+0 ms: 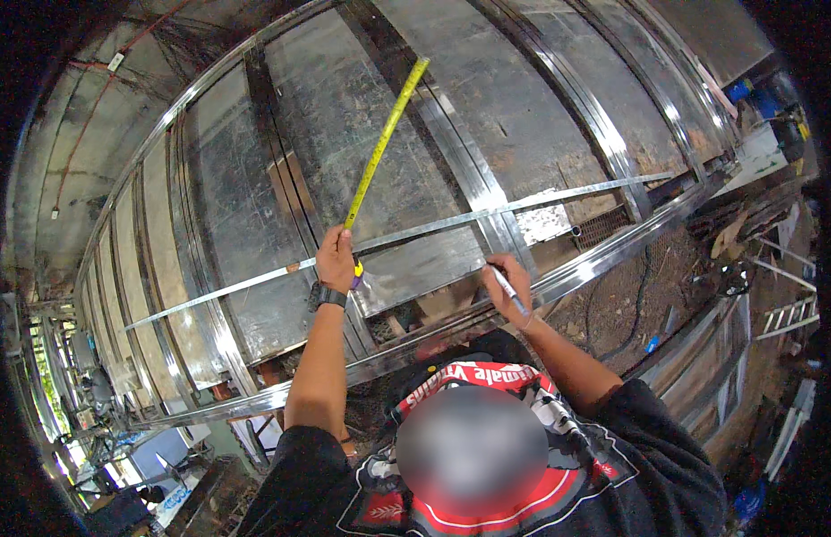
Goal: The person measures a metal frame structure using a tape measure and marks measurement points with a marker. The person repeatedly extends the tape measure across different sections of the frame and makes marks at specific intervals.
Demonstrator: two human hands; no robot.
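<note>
My left hand (336, 261) is closed around a yellow tape measure (379, 148). Its blade stretches up and away over the metal frame, and the fingers mostly cover the case. A dark watch sits on that wrist. Under the left hand a long thin metal strip (424, 224) runs crosswise over the frame's bars. My right hand (512, 291) grips a white marker (508, 292), its tip pointing up and left beside a shiny crossbar (489, 192). Whether the tip touches the metal I cannot tell.
The large metal frame (567, 268) holds grey sheet panels (335, 89) between parallel bars. A rusty grate (603, 228) and a short pipe end lie near its close rail. Black cable (643, 304) hangs at the right. A white ladder (787, 318) stands far right.
</note>
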